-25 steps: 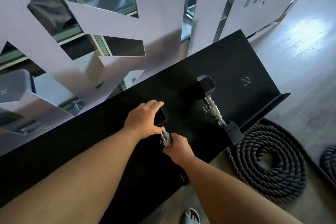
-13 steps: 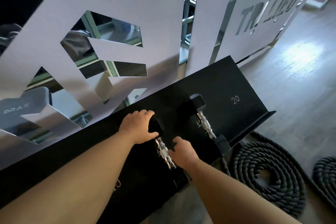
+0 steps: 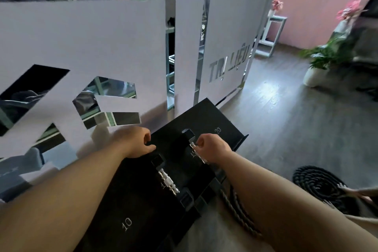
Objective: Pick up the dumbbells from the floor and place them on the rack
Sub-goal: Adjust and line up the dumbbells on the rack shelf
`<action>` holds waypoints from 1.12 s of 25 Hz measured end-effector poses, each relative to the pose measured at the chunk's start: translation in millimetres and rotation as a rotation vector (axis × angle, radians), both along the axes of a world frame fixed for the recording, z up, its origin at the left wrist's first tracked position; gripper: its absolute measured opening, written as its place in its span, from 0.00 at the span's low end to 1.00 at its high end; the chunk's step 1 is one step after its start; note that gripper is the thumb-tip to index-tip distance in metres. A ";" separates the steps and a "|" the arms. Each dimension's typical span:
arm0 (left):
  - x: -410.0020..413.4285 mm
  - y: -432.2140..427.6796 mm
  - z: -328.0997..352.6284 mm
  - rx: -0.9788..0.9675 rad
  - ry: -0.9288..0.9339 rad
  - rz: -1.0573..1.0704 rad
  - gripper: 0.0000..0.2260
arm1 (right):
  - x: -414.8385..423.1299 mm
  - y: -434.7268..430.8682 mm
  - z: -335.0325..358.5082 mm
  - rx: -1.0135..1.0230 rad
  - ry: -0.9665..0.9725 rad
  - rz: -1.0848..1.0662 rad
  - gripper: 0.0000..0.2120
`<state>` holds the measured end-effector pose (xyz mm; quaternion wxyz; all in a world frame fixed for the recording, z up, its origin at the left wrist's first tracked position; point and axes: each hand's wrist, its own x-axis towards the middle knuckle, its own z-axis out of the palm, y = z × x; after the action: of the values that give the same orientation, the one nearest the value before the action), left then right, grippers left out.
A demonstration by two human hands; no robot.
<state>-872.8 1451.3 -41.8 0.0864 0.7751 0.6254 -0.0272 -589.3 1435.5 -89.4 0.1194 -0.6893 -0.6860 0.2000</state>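
The black metal rack (image 3: 206, 120), a sloped tray with a raised front lip and painted numbers 10 and 20, carries two dumbbells. The left dumbbell (image 3: 168, 180), with a ribbed chrome handle and black angular heads, lies free on the tray. The right hand (image 3: 211, 147) has its grip closed around the handle of the right dumbbell (image 3: 189, 136), near the 20 mark. The left hand (image 3: 136, 142), half a second ago on the left dumbbell's head, is now loosely curled above it, holding nothing. A coiled rope (image 3: 319, 185) lies on the floor (image 3: 286, 129).
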 end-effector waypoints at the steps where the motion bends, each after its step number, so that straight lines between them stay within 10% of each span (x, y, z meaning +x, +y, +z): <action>1: 3.3 -9.2 17.2 0.022 0.003 -0.004 0.18 | 4.7 -8.7 20.0 0.041 0.003 -0.013 0.08; 17: 97.6 -187.2 158.8 0.190 -0.052 0.025 0.18 | 133.7 -181.3 160.6 0.289 -0.042 0.022 0.10; 28: 194.3 -465.8 132.3 0.123 -0.053 0.271 0.14 | 240.1 -356.4 114.1 0.211 -0.095 0.253 0.05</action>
<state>-678.5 985.5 90.5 0.0581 0.6877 0.7223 0.0438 -349.2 1079.1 24.8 0.1322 -0.5897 -0.7894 0.1076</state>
